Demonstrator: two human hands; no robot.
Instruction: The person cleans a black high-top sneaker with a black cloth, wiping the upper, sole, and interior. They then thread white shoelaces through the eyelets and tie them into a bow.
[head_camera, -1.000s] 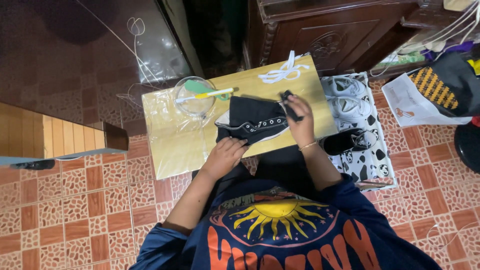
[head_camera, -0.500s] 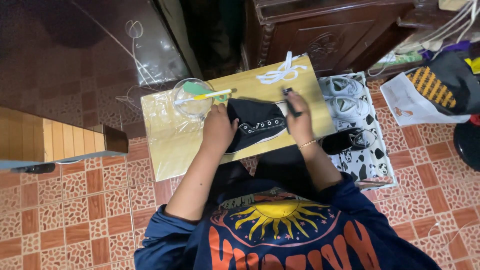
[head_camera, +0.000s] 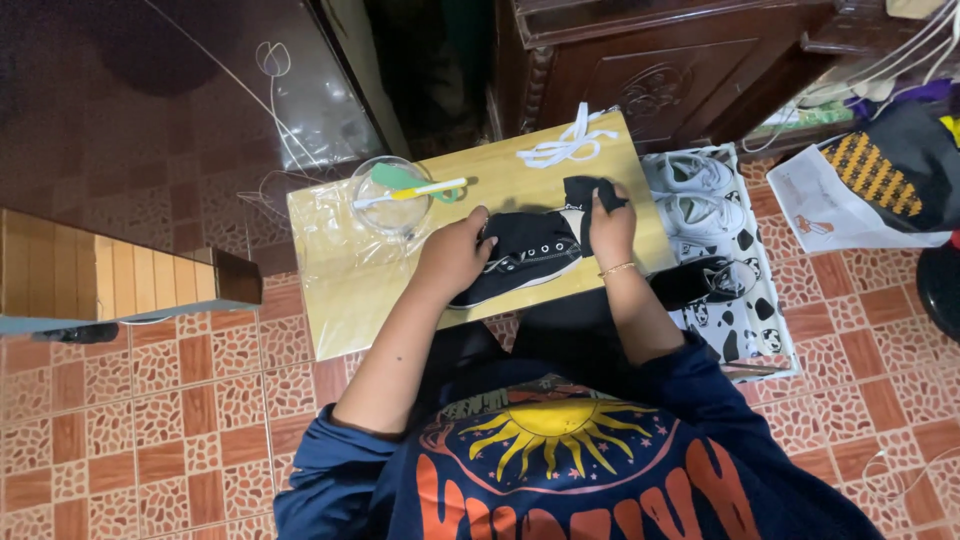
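Observation:
A black high-top sneaker (head_camera: 527, 254) with a white sole lies on its side on a low wooden table (head_camera: 340, 290). My left hand (head_camera: 453, 253) grips the shoe at its toe end. My right hand (head_camera: 611, 225) holds a black cloth (head_camera: 582, 192) pressed against the shoe's heel end. A clear bowl (head_camera: 391, 196) stands at the table's back left, with a green and yellow toothbrush (head_camera: 412, 187) laid across its rim. White shoelaces (head_camera: 567, 141) lie bunched at the table's far edge.
A cow-patterned mat (head_camera: 745, 320) to the right carries a pair of white sneakers (head_camera: 692, 195) and a second black shoe (head_camera: 700, 278). A dark wooden cabinet (head_camera: 650, 60) stands behind the table. A wooden box (head_camera: 110, 270) sits at the left on the tiled floor.
My left hand has moved from the table's near edge onto the shoe's toe end. The shoe has shifted slightly, and my right hand stays at its heel with the cloth.

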